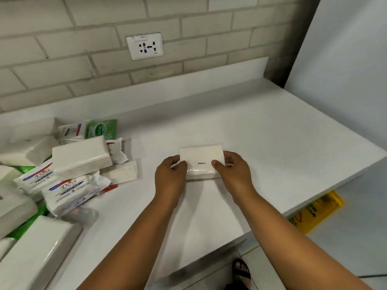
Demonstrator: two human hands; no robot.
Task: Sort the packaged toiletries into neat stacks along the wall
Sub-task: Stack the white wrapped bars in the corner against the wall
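Note:
A plain white tissue pack with a small printed date lies on the white counter, in the middle of it. My left hand grips its left end and my right hand grips its right end, thumbs on top. A jumbled pile of packs fills the counter's left side: two Dove facial tissue packs, a larger plain white pack on top, a green wipes pack near the wall, and more white packs at the front left.
The brick wall runs along the back with a power socket. A white panel closes the right side. Below the counter's right edge lies a yellow sign. A sandalled foot shows on the floor.

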